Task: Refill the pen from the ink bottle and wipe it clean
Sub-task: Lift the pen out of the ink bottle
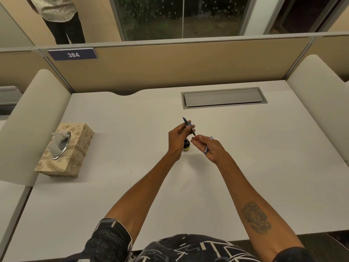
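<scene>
My left hand (178, 138) holds the nib section of a blue pen (186, 121), its nib pointing up and away. A thin red-tipped part at its lower end reaches toward my right fingertips. My right hand (209, 148) grips the blue pen barrel (207, 146), which lies slanted across the fingers. A small dark ink bottle (186, 145) with a yellow label stands on the white desk (132, 186) right between and below both hands, partly hidden by my left hand. I cannot tell whether its cap is on.
A patterned tissue box (66, 150) with a tissue sticking out sits at the left of the desk. A grey cable hatch (223, 98) is set in the desk at the back. Beige partitions surround the desk. A person stands behind the far-left partition.
</scene>
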The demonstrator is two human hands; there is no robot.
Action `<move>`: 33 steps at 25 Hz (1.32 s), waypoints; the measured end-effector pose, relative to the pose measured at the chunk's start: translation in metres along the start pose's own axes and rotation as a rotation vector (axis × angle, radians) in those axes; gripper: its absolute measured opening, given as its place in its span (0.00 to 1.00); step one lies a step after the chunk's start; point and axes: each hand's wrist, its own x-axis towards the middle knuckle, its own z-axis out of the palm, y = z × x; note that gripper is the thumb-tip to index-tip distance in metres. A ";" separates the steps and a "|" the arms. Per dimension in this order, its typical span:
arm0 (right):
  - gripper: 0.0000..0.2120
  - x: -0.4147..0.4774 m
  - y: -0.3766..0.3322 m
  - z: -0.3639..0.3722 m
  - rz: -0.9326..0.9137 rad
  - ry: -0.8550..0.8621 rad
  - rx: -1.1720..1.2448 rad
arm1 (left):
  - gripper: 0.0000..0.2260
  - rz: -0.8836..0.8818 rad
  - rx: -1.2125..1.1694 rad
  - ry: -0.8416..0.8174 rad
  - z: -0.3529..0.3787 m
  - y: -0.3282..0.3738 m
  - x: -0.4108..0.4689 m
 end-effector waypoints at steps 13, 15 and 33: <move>0.15 0.014 -0.012 0.001 -0.100 0.105 -0.155 | 0.13 -0.034 0.084 0.007 -0.011 0.003 0.002; 0.14 0.015 -0.016 0.006 -0.123 0.105 -0.197 | 0.13 -0.031 0.096 0.005 -0.015 0.004 0.001; 0.11 0.023 0.004 0.109 -0.186 -0.158 -0.563 | 0.11 -0.002 0.063 0.235 -0.113 0.016 -0.028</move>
